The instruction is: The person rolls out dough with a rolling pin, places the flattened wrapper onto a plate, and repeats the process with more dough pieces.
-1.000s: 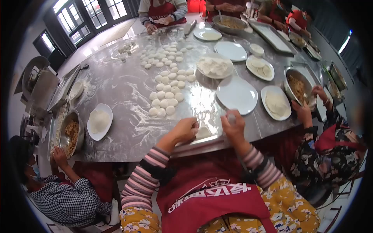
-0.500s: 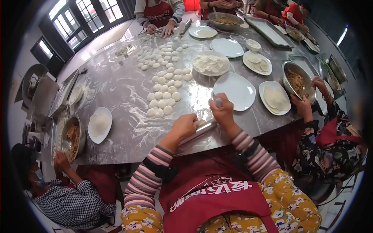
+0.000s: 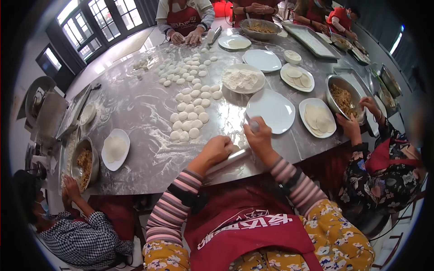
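Observation:
My right hand (image 3: pixel 258 137) is closed round a rolling pin, whose pale end shows above the fist. My left hand (image 3: pixel 218 149) is closed at the table's front part, with its fingertips on a small dough wrapper (image 3: pixel 233 148) mostly hidden under them. Between my hands and the table edge lies a shiny metallic strip (image 3: pixel 238 155). Ahead of my left hand, several flattened dough pieces (image 3: pixel 190 116) lie in rows. Beyond my right hand are an empty white plate (image 3: pixel 271 110) and a bowl of flour (image 3: pixel 243 78).
Plates of wrappers (image 3: pixel 317 118) and a bowl of filling (image 3: pixel 344 97) stand at the right, by a co-worker's hands. At the left are another plate of wrappers (image 3: pixel 115 150) and a filling bowl (image 3: pixel 85 163), beside another person. More people work along the far side.
The view has shifted slightly. The rolling pin's end has tilted a little in my right hand. The left co-worker's hands have come together beside the filling bowl.

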`<control>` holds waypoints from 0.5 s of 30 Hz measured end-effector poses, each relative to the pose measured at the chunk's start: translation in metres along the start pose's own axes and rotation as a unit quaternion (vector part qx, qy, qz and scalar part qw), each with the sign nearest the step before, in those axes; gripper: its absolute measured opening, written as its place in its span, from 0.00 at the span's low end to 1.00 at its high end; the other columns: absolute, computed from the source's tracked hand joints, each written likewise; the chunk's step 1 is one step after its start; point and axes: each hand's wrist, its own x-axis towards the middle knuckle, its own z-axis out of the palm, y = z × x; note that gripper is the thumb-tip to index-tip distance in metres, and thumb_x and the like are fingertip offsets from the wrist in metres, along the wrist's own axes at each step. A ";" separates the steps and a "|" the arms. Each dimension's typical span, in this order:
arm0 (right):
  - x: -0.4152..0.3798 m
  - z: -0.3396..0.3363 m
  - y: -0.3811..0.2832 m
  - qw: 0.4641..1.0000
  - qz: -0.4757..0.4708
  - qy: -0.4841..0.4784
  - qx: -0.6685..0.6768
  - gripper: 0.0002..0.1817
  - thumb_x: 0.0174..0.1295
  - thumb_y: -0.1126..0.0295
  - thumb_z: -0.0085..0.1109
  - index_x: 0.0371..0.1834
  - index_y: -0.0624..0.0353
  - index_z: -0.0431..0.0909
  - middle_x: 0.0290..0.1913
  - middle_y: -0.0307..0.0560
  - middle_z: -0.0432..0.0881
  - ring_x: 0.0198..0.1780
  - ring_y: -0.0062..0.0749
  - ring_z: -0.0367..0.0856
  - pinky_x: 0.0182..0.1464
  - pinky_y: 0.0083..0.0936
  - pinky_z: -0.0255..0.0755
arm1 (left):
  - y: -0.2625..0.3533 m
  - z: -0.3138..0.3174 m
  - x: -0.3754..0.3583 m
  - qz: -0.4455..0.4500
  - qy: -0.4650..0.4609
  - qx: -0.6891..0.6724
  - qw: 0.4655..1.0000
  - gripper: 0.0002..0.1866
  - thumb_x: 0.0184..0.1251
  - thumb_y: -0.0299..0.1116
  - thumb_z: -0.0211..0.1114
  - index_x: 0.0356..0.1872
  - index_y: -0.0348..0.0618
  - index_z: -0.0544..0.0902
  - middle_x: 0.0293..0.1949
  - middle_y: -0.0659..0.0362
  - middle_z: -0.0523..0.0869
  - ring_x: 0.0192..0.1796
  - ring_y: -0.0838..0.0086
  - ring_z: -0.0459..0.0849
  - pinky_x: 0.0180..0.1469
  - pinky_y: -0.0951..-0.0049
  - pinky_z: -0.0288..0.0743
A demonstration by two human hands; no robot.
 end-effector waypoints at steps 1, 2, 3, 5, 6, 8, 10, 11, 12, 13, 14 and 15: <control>-0.010 -0.015 -0.004 0.999 -0.030 -0.007 -0.019 0.10 0.50 0.75 0.65 0.32 0.60 0.72 0.21 0.50 0.73 0.20 0.45 0.75 0.24 0.33 0.69 | -0.005 0.000 -0.002 0.013 -0.043 -0.021 0.999 0.06 0.54 0.28 0.60 0.27 0.35 0.78 0.20 0.56 0.78 0.27 0.76 0.76 0.31 0.71 0.70; -0.023 -0.027 -0.005 0.997 -0.067 -0.004 -0.038 0.10 0.51 0.75 0.65 0.31 0.61 0.72 0.22 0.47 0.72 0.19 0.41 0.75 0.23 0.33 0.69 | -0.010 0.001 -0.007 0.003 -0.027 -0.042 0.999 0.06 0.54 0.27 0.61 0.29 0.34 0.77 0.20 0.58 0.76 0.27 0.76 0.75 0.31 0.71 0.70; -0.040 -0.034 0.001 0.998 -0.052 -0.012 -0.041 0.10 0.50 0.75 0.65 0.31 0.61 0.72 0.21 0.46 0.72 0.19 0.40 0.75 0.23 0.32 0.68 | -0.006 -0.003 -0.016 -0.031 -0.037 -0.110 0.993 0.06 0.53 0.27 0.60 0.30 0.34 0.77 0.22 0.56 0.77 0.27 0.74 0.76 0.32 0.71 0.70; -0.037 -0.032 -0.012 0.999 0.029 0.033 0.032 0.10 0.50 0.76 0.65 0.31 0.61 0.72 0.19 0.48 0.73 0.19 0.41 0.75 0.23 0.31 0.68 | -0.007 -0.002 -0.023 0.031 -0.035 -0.028 0.998 0.07 0.55 0.28 0.61 0.32 0.34 0.77 0.24 0.53 0.80 0.28 0.69 0.78 0.33 0.69 0.71; -0.030 -0.024 -0.012 0.999 0.039 0.021 0.029 0.10 0.50 0.76 0.65 0.31 0.60 0.72 0.19 0.50 0.74 0.19 0.42 0.76 0.23 0.31 0.68 | -0.004 -0.001 -0.024 0.021 -0.035 -0.028 0.999 0.08 0.56 0.29 0.61 0.33 0.34 0.77 0.26 0.51 0.81 0.29 0.66 0.79 0.34 0.68 0.72; -0.005 0.000 0.003 0.999 0.034 0.009 0.014 0.10 0.51 0.76 0.64 0.32 0.59 0.71 0.20 0.54 0.74 0.20 0.48 0.76 0.23 0.32 0.68 | 0.010 -0.002 -0.014 0.006 0.001 -0.002 1.000 0.11 0.58 0.33 0.61 0.34 0.33 0.78 0.28 0.46 0.82 0.31 0.61 0.81 0.37 0.66 0.72; 0.007 0.010 0.004 0.999 0.029 0.010 0.033 0.10 0.51 0.76 0.64 0.32 0.58 0.71 0.19 0.55 0.73 0.20 0.49 0.75 0.23 0.33 0.67 | 0.010 0.000 -0.002 0.021 -0.007 0.003 1.000 0.11 0.58 0.33 0.61 0.35 0.33 0.78 0.28 0.45 0.82 0.31 0.62 0.80 0.36 0.65 0.72; 0.008 0.011 0.002 0.999 0.024 0.009 0.038 0.10 0.50 0.76 0.64 0.31 0.58 0.71 0.20 0.54 0.73 0.20 0.49 0.75 0.23 0.33 0.67 | 0.010 -0.002 0.001 0.028 -0.014 0.005 0.999 0.11 0.58 0.33 0.61 0.35 0.33 0.79 0.28 0.44 0.82 0.31 0.62 0.80 0.36 0.65 0.72; 0.002 0.003 0.000 0.999 0.019 0.004 0.028 0.10 0.50 0.75 0.64 0.31 0.59 0.71 0.20 0.53 0.74 0.20 0.48 0.76 0.23 0.33 0.68 | 0.008 -0.004 -0.001 0.002 -0.053 -0.005 0.999 0.09 0.58 0.31 0.60 0.33 0.34 0.78 0.28 0.47 0.82 0.30 0.64 0.79 0.36 0.67 0.72; -0.009 -0.013 -0.004 1.000 0.015 -0.004 0.017 0.10 0.50 0.75 0.64 0.31 0.59 0.71 0.20 0.52 0.74 0.20 0.47 0.76 0.23 0.32 0.68 | 0.004 -0.004 -0.003 0.000 -0.049 -0.009 0.999 0.09 0.58 0.31 0.60 0.33 0.34 0.78 0.28 0.47 0.82 0.30 0.64 0.79 0.36 0.67 0.72; -0.024 -0.025 0.002 0.997 -0.060 -0.013 -0.054 0.11 0.50 0.76 0.64 0.32 0.59 0.70 0.21 0.49 0.75 0.19 0.42 0.77 0.23 0.31 0.69 | -0.001 -0.004 -0.007 0.007 -0.041 -0.018 0.999 0.08 0.57 0.29 0.59 0.32 0.34 0.78 0.27 0.48 0.81 0.30 0.65 0.79 0.36 0.68 0.72; -0.039 -0.037 -0.005 0.996 -0.051 -0.012 -0.066 0.11 0.50 0.78 0.64 0.32 0.59 0.70 0.20 0.48 0.74 0.18 0.37 0.75 0.22 0.30 0.68 | -0.006 -0.005 -0.009 0.014 -0.031 -0.025 0.999 0.07 0.57 0.28 0.59 0.32 0.34 0.77 0.27 0.49 0.81 0.30 0.66 0.78 0.35 0.68 0.72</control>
